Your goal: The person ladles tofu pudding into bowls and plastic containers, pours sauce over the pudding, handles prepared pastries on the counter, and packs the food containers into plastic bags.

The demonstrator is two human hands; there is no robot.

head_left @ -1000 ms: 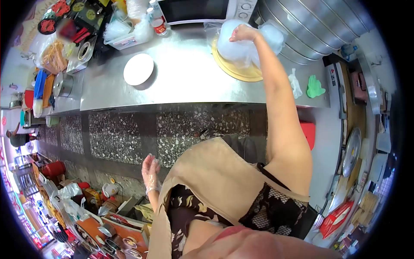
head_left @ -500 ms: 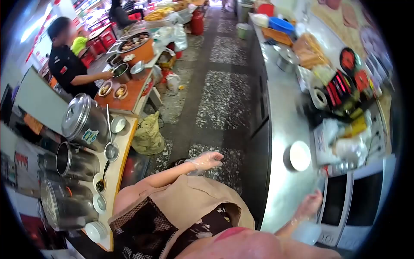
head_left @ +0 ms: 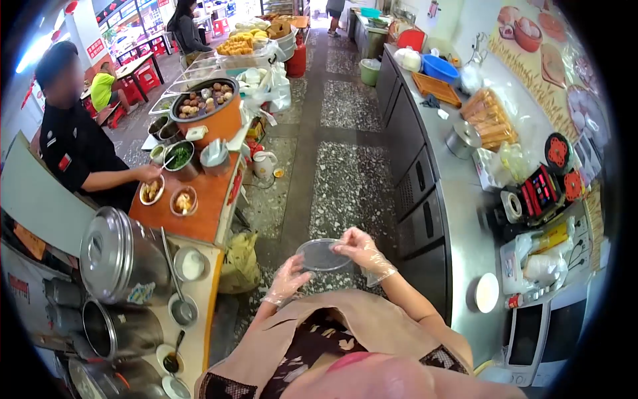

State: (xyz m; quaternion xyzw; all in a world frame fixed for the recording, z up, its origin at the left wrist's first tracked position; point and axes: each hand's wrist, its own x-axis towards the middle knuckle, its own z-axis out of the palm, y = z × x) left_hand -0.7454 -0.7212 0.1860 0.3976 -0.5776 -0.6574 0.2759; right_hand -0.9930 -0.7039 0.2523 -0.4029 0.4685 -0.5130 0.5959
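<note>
Over the floor (head_left: pixel 345 174), the right hand (head_left: pixel 355 249) pinches a clear round lid (head_left: pixel 325 255) by its right rim, probably sparing the flat face; the left hand (head_left: pixel 290 279), loosely spread, is at the left rim, contact uncertain.

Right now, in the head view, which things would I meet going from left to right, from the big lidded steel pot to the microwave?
Lidded steel pot, yellowish sack, gloved left hand, clear round plastic lid, gloved right hand, white bowl, microwave.
</note>
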